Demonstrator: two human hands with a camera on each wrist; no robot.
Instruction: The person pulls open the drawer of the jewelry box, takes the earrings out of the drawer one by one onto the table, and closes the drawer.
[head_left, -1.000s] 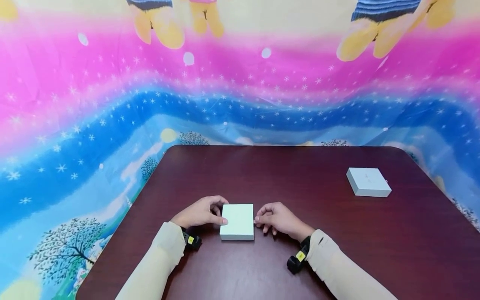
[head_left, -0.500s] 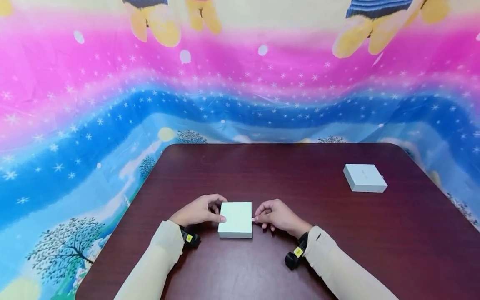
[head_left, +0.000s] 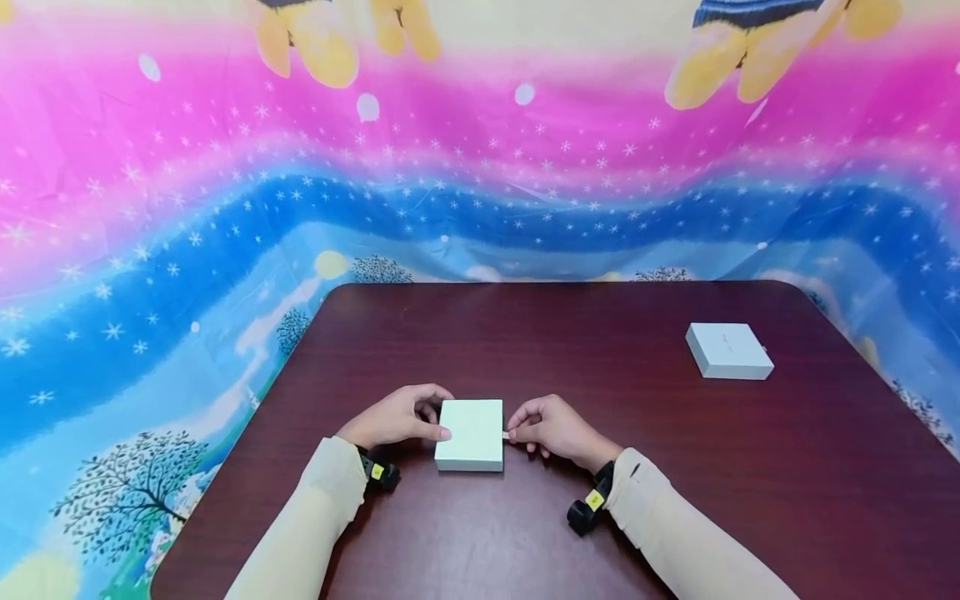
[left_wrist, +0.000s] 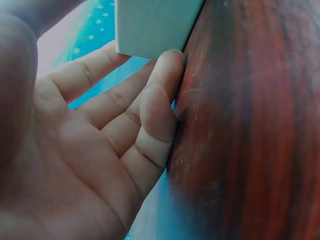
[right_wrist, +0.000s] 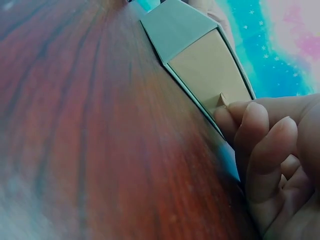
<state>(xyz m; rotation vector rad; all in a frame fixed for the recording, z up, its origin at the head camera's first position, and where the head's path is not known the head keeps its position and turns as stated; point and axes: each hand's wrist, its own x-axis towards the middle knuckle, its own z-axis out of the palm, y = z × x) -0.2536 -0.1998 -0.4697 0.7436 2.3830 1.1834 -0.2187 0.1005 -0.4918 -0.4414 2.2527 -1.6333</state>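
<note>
1. Resting flat on the dark table, the white box lies between the two hands in the head view. At its left side the left hand grips it, thumb on top; at its right side the right hand pinches a small pale tab. The tab points right, away from the box; the broad face is up, and no long axis stands out (the top looks nearly square). A second box lies well apart, beyond and right of the white box.

2. From the left wrist, fingers meet the white box's edge, low by the table. How hard they press, I cannot tell; a steady hold without squeezing the walls inward seems best.

3. From the right wrist, the tab stands out of a tan panel framed by the white box's walls. A pull square to that panel looks soundest; a slanted tug might bind.
</note>
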